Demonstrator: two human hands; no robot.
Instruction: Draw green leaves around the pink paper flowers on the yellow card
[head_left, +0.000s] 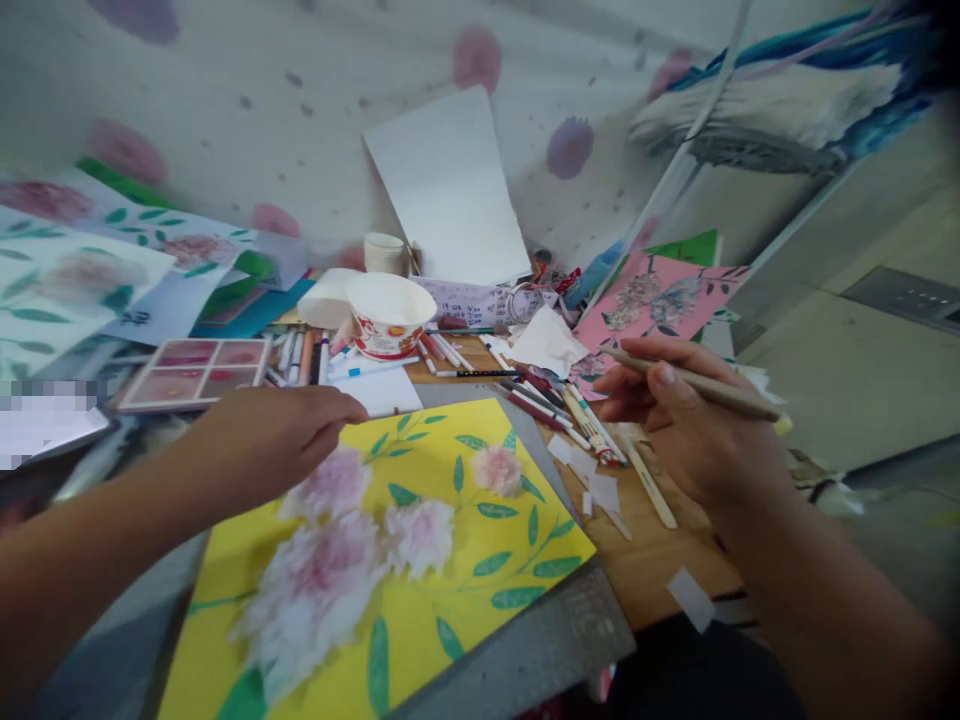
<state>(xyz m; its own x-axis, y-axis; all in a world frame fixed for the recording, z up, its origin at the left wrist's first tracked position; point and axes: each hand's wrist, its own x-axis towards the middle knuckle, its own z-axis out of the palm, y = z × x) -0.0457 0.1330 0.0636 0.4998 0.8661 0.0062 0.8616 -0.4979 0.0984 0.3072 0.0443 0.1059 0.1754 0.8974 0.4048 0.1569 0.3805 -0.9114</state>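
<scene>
A yellow sheet (420, 620) with painted green leaves lies tilted on a grey board (592, 610). Fluffy pink-and-white flowers (322, 570) stand out from its surface. My left hand (300, 425) reaches over the sheet's upper left edge, fingers pressed together; whatever is between the fingertips is hidden. To the right of the sheet, my right hand (701, 425) is raised above the table, closed around a tan, tapering pen-like stick (727, 392). The stick's thin end points left, and its kind is unclear.
A paint palette (196, 350) with pink colours sits at left, near a paper cup (394, 315). Markers (544, 410), paper scraps (604, 493) and a wooden stick (651, 483) lie at right. Behind stand a pink flower picture (645, 300) and a white board (454, 190).
</scene>
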